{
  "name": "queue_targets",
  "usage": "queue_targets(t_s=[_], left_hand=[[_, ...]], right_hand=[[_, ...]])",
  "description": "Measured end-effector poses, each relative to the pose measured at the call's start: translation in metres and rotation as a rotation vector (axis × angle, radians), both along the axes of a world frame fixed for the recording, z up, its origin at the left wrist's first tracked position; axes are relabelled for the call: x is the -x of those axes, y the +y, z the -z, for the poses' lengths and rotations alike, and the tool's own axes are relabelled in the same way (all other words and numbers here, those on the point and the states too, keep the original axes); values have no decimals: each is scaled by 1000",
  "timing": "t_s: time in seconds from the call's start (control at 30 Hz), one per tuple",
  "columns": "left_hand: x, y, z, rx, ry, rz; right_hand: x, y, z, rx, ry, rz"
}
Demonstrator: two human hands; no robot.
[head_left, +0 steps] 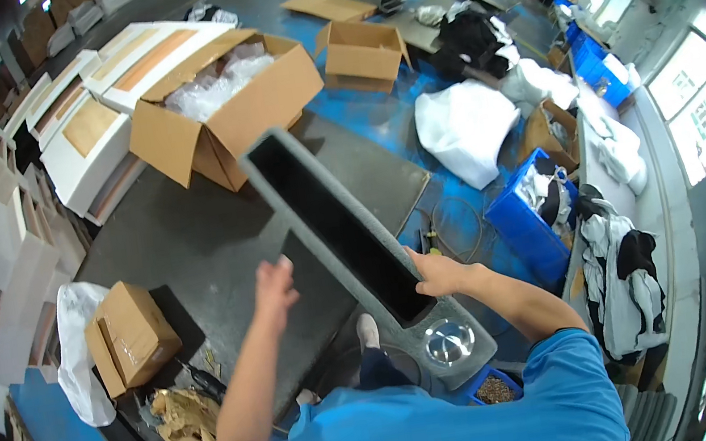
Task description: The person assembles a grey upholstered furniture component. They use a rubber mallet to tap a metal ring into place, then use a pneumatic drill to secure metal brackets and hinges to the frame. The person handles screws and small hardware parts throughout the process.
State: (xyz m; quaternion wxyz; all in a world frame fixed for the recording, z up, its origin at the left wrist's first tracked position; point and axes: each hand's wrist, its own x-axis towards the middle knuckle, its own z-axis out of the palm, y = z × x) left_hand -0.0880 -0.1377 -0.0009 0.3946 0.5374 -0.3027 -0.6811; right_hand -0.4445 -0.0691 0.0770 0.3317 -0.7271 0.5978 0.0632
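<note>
A long grey felt-covered box (335, 223) slants across the view in front of me, with a deep black rectangular hollow along most of its length. Close to my body, a round shiny cup-like fitting (449, 340) is set in its near end. My right hand (443, 273) grips the box's right edge near that end, thumb over the rim; the fingers underneath are hidden. My left hand (275, 295) hangs in the air left of the box, not touching it, its fingers loosely bent and apart. Beneath both lies a dark flat work surface (192, 234).
An open carton (264, 98) of clear plastic wrapping stands ahead, with a smaller open carton (361, 55) beyond. White panels (86, 154) are stacked left, above a closed carton (130, 333) and power drill (204, 383). Blue bins (529, 223) and white bags (467, 132) line the right.
</note>
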Motion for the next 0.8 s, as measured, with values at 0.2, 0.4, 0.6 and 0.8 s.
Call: queue_targets(t_s=[0.2, 0.4, 0.6, 0.8], left_hand=[[0, -61, -15, -199, 55, -145], [24, -40, 10, -157, 79, -334], [21, -2, -25, -124, -138, -430], [-74, -80, 5, 502, -1349, -411]], right_hand=[[40, -40, -6, 49, 59, -321], [54, -115, -53, 108, 69, -443], [74, -175, -43, 222, -67, -522], [65, -217, -9, 210, 24, -336]])
